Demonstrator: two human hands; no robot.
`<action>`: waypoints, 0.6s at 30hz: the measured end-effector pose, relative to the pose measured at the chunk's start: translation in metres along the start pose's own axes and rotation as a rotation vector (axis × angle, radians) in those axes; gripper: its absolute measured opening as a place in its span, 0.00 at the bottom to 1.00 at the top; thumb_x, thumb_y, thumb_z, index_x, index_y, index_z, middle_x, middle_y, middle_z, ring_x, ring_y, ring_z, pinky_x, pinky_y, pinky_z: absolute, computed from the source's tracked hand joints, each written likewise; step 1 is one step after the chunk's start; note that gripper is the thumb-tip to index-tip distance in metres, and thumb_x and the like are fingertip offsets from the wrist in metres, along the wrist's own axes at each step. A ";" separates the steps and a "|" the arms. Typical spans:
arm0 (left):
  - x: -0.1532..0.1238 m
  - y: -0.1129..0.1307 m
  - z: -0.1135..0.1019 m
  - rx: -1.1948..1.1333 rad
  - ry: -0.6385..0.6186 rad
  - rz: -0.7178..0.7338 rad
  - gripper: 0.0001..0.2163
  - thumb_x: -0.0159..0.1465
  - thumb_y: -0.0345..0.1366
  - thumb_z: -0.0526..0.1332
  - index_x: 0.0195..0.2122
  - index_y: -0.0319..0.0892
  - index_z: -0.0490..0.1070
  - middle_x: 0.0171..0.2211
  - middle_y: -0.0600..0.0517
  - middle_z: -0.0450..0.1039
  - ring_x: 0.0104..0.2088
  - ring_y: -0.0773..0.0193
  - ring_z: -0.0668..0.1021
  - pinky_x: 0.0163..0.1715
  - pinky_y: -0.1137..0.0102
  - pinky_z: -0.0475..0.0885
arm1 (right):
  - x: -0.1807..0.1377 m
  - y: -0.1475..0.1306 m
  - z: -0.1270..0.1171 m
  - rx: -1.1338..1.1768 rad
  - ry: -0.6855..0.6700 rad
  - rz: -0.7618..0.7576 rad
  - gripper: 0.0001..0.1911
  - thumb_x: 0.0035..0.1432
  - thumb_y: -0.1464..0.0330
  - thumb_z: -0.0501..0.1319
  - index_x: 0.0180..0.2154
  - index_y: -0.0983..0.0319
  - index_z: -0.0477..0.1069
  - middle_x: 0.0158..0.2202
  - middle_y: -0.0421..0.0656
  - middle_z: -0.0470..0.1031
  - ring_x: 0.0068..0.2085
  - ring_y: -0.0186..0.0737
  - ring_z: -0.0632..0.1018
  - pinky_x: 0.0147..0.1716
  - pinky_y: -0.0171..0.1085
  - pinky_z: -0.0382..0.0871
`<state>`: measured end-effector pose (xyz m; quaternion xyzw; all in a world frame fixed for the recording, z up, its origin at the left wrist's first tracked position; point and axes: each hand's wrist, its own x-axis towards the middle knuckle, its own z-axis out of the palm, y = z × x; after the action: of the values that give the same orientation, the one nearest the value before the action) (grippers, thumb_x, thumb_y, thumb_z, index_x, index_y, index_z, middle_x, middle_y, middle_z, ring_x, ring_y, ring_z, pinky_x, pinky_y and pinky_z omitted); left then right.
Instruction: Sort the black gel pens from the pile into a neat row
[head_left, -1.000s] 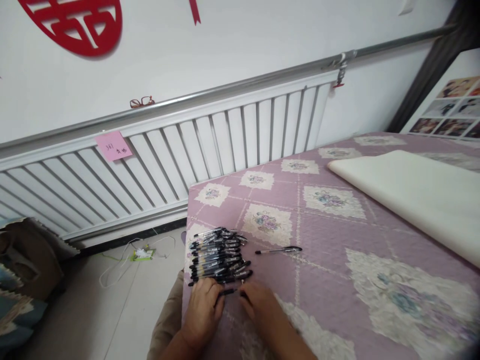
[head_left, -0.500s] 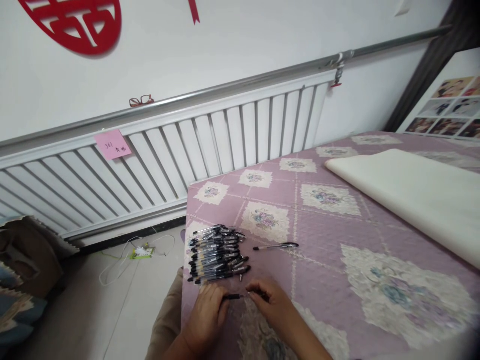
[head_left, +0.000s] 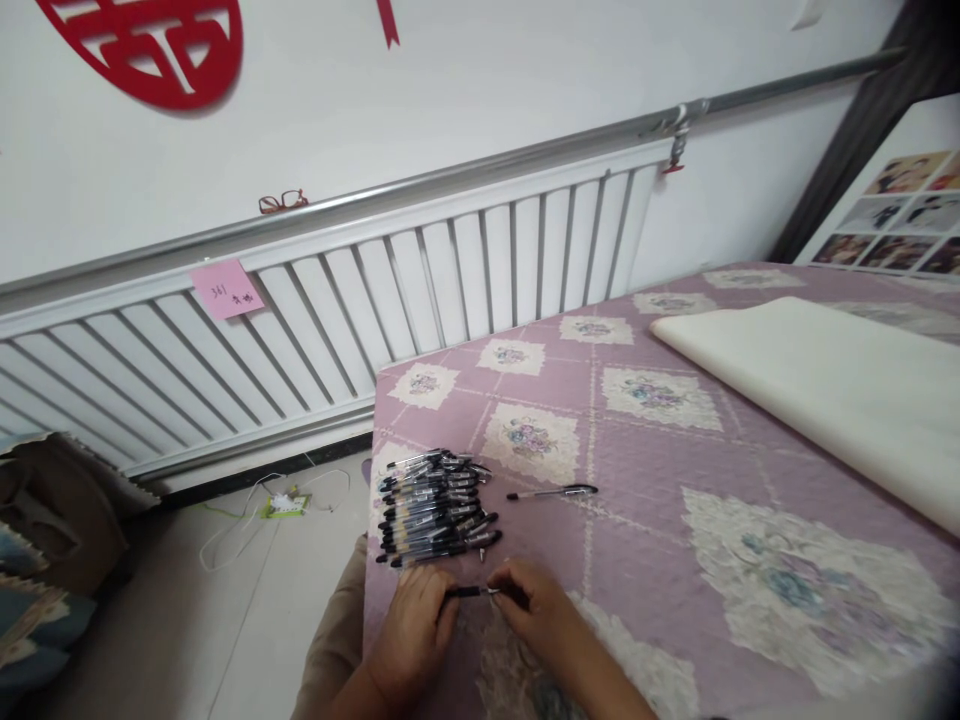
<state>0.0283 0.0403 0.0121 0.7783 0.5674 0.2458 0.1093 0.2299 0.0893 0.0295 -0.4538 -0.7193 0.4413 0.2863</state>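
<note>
A white slatted radiator (head_left: 337,320) lines the white wall (head_left: 487,90), a pink note (head_left: 226,290) stuck on it. Above it, red glasses (head_left: 283,202) rest on a metal pipe (head_left: 465,175). Before it, a purple-quilted bed (head_left: 660,470).

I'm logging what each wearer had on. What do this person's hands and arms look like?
The left hand and right hand are both bare: no gloves, no ring visible. The forearms are bare too, with no sleeve, watch or bracelet in view down to the picture's lower edge.
</note>
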 end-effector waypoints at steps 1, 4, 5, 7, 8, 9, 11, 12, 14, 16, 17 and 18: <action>0.000 0.000 0.000 0.001 0.000 0.004 0.08 0.65 0.30 0.52 0.41 0.44 0.70 0.37 0.49 0.72 0.40 0.57 0.73 0.43 0.61 0.69 | 0.000 0.000 0.001 -0.008 -0.005 -0.004 0.08 0.50 0.72 0.55 0.31 0.61 0.73 0.31 0.43 0.76 0.35 0.41 0.76 0.37 0.37 0.66; 0.001 0.001 -0.002 0.006 0.005 0.020 0.09 0.64 0.30 0.52 0.41 0.44 0.70 0.37 0.49 0.73 0.40 0.57 0.73 0.43 0.61 0.69 | 0.002 0.001 0.005 -0.019 -0.022 -0.010 0.09 0.50 0.72 0.55 0.32 0.62 0.73 0.32 0.43 0.77 0.35 0.41 0.76 0.37 0.37 0.66; 0.001 0.002 -0.003 0.006 0.005 0.024 0.09 0.64 0.30 0.52 0.41 0.44 0.70 0.37 0.49 0.73 0.39 0.57 0.73 0.42 0.62 0.70 | 0.002 0.001 0.006 -0.023 -0.027 -0.012 0.09 0.50 0.73 0.55 0.32 0.62 0.73 0.32 0.43 0.77 0.36 0.41 0.76 0.37 0.37 0.66; 0.001 0.002 -0.003 -0.004 -0.002 0.025 0.09 0.64 0.30 0.52 0.40 0.43 0.70 0.37 0.49 0.72 0.39 0.57 0.74 0.42 0.62 0.70 | 0.003 0.001 0.007 -0.034 -0.035 -0.018 0.09 0.49 0.73 0.55 0.32 0.62 0.73 0.32 0.43 0.77 0.36 0.41 0.76 0.37 0.36 0.66; 0.001 0.002 -0.003 -0.012 -0.009 0.023 0.09 0.65 0.30 0.52 0.40 0.43 0.70 0.37 0.49 0.72 0.39 0.57 0.74 0.42 0.62 0.70 | 0.003 0.000 0.007 -0.042 -0.036 -0.020 0.09 0.49 0.74 0.55 0.32 0.61 0.73 0.32 0.43 0.77 0.36 0.41 0.76 0.37 0.36 0.66; 0.000 0.002 -0.003 -0.018 -0.015 0.019 0.08 0.65 0.30 0.52 0.40 0.43 0.70 0.37 0.49 0.72 0.39 0.58 0.74 0.42 0.62 0.70 | 0.003 0.000 0.008 -0.047 -0.036 -0.022 0.09 0.49 0.74 0.55 0.32 0.61 0.73 0.32 0.43 0.77 0.36 0.41 0.76 0.37 0.36 0.66; 0.000 0.000 -0.001 -0.021 -0.012 0.019 0.09 0.65 0.30 0.52 0.42 0.44 0.69 0.38 0.48 0.72 0.40 0.57 0.74 0.43 0.62 0.70 | 0.003 -0.001 0.008 -0.050 -0.037 -0.025 0.09 0.49 0.74 0.55 0.31 0.61 0.73 0.32 0.42 0.77 0.35 0.41 0.76 0.37 0.36 0.66; 0.000 -0.001 0.000 -0.018 -0.003 0.028 0.09 0.65 0.30 0.52 0.43 0.44 0.69 0.39 0.48 0.72 0.41 0.57 0.74 0.43 0.61 0.70 | 0.003 -0.001 0.008 -0.048 -0.039 -0.027 0.09 0.50 0.74 0.55 0.32 0.61 0.73 0.32 0.42 0.77 0.35 0.41 0.76 0.37 0.36 0.66; -0.001 -0.004 0.002 -0.009 0.012 0.064 0.10 0.65 0.30 0.53 0.46 0.44 0.68 0.40 0.48 0.72 0.42 0.57 0.74 0.44 0.61 0.70 | 0.003 -0.001 0.008 -0.044 -0.034 -0.029 0.09 0.50 0.74 0.55 0.32 0.61 0.73 0.32 0.43 0.77 0.36 0.41 0.76 0.37 0.37 0.66; 0.000 -0.005 0.003 -0.001 0.012 0.096 0.11 0.65 0.30 0.54 0.48 0.44 0.68 0.41 0.48 0.72 0.42 0.58 0.74 0.44 0.62 0.71 | 0.003 -0.001 0.009 -0.044 -0.026 -0.027 0.10 0.50 0.75 0.55 0.33 0.60 0.73 0.33 0.42 0.77 0.36 0.41 0.76 0.38 0.37 0.66; 0.000 -0.006 0.003 0.002 0.008 0.103 0.11 0.65 0.30 0.54 0.48 0.44 0.68 0.41 0.48 0.73 0.42 0.58 0.74 0.44 0.62 0.71 | 0.003 -0.001 0.009 -0.045 -0.027 -0.023 0.10 0.50 0.75 0.56 0.33 0.60 0.73 0.33 0.42 0.77 0.36 0.41 0.76 0.38 0.36 0.66; 0.000 -0.006 0.003 0.006 0.004 0.103 0.11 0.65 0.30 0.54 0.48 0.44 0.68 0.41 0.48 0.73 0.42 0.58 0.74 0.43 0.62 0.71 | 0.003 0.000 0.009 -0.047 -0.035 -0.020 0.09 0.50 0.75 0.56 0.33 0.60 0.73 0.33 0.42 0.77 0.36 0.40 0.76 0.38 0.36 0.66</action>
<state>0.0246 0.0432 0.0068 0.8062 0.5276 0.2511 0.0931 0.2214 0.0889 0.0261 -0.4455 -0.7388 0.4292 0.2674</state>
